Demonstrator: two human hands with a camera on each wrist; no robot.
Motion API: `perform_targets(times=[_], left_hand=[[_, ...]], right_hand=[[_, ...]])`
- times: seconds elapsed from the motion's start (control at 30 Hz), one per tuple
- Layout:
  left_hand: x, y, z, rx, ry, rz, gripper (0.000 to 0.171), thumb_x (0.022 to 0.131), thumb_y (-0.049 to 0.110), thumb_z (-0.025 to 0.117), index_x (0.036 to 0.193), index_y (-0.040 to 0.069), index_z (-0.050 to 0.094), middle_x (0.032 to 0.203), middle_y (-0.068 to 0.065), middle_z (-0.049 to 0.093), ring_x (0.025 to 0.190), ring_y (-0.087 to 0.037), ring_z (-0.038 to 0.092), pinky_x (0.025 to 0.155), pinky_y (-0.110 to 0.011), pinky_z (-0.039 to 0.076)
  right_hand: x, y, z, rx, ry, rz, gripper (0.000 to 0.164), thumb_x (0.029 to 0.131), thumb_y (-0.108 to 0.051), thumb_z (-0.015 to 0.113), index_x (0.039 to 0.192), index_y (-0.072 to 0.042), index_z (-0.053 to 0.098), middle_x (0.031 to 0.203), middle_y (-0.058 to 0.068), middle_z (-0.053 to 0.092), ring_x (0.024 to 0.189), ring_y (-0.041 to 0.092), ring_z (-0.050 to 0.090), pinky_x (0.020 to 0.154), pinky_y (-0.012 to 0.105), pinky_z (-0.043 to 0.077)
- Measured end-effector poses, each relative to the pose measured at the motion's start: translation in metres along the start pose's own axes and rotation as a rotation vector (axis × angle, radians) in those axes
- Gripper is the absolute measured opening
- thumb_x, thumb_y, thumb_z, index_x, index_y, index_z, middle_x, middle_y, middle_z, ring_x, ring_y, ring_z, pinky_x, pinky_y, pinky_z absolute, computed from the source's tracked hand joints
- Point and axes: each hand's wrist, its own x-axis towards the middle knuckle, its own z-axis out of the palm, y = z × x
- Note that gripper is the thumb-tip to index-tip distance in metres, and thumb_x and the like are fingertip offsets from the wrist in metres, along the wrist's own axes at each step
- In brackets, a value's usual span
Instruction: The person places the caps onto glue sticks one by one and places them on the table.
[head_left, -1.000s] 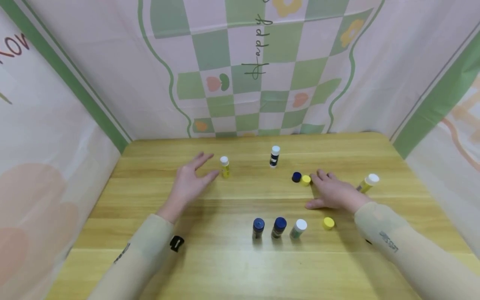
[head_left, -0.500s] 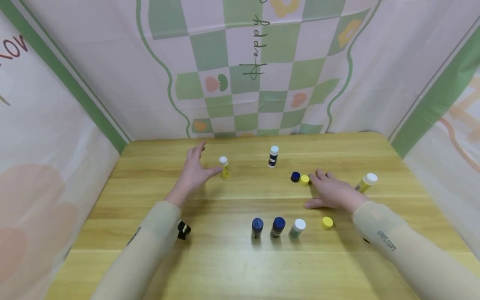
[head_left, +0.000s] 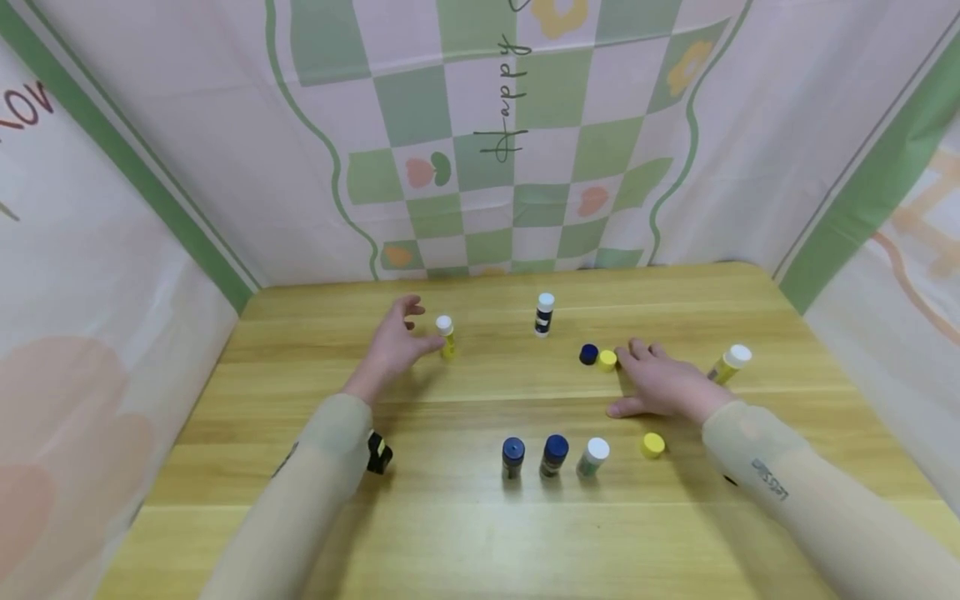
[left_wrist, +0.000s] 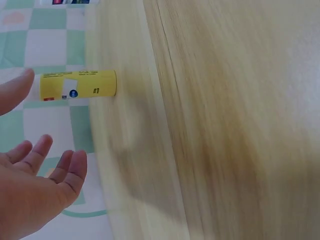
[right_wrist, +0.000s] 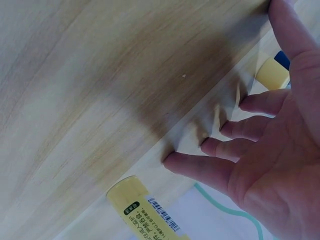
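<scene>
My left hand (head_left: 393,346) is beside a yellow glue stick (head_left: 447,343) with a white top, which stands upright. Its thumb overlaps the stick's side in the head view; the fingers are spread and loosely bent. In the left wrist view, the thumb (left_wrist: 17,92) lies by the top end of the yellow glue stick (left_wrist: 80,85), and I cannot tell whether they touch. My right hand (head_left: 663,387) rests on the table with fingers spread, fingertips next to a yellow cap (head_left: 607,360). A dark blue cap (head_left: 588,354) lies beside that cap. Behind the right wrist stands another yellow glue stick (head_left: 729,365).
A dark glue stick with a white top (head_left: 544,315) stands near the back. In front are two dark blue-capped sticks (head_left: 513,457) (head_left: 554,455), a white-topped stick (head_left: 593,457) and a yellow cap (head_left: 653,445). A patterned cloth (head_left: 480,167) hangs behind the wooden table (head_left: 450,533).
My left hand has moved right towards the yellow glue stick, and its fingers have bent inward from a wider spread. The right hand stays in place. The head view has shifted slightly.
</scene>
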Motion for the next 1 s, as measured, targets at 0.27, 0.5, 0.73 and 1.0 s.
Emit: perform_targets(times=[0.27,0.5,0.73,1.0], left_hand=[[0.001,-0.002,0.005,-0.004,-0.001,0.001,0.072,0.091,0.012,0.078,0.152,0.007,0.039,0.144,-0.01,0.054,0.136,-0.035,0.046,0.108,-0.048,0.047],[0.002,-0.006,0.009,0.031,-0.008,0.023,0.06,0.093,0.013,0.076,0.145,0.003,0.048,0.135,-0.013,0.06,0.129,-0.035,0.052,0.106,-0.047,0.049],[0.002,-0.01,0.011,0.086,-0.015,0.045,0.046,0.096,0.015,0.073,0.137,0.003,0.057,0.13,-0.013,0.063,0.122,-0.032,0.057,0.098,-0.043,0.054],[0.005,-0.012,0.012,0.132,-0.034,0.059,0.043,0.096,0.015,0.072,0.135,0.003,0.06,0.129,-0.013,0.065,0.117,-0.031,0.06,0.094,-0.041,0.056]], right_hand=[[0.0,0.0,0.0,0.002,-0.013,-0.002,0.109,0.088,-0.067,0.067,0.154,0.011,0.028,0.156,0.044,0.017,0.138,0.068,0.022,0.101,0.078,0.036],[-0.001,0.0,-0.001,0.001,-0.012,0.003,0.109,0.088,-0.067,0.067,0.154,0.012,0.029,0.156,0.045,0.017,0.138,0.068,0.021,0.102,0.077,0.035],[-0.001,0.0,0.0,0.0,0.001,-0.002,0.107,0.089,-0.065,0.067,0.153,0.012,0.03,0.155,0.045,0.018,0.138,0.068,0.022,0.101,0.077,0.036],[-0.002,-0.001,-0.001,-0.002,0.005,-0.003,0.106,0.089,-0.064,0.068,0.153,0.012,0.03,0.155,0.045,0.018,0.138,0.068,0.023,0.101,0.077,0.037]])
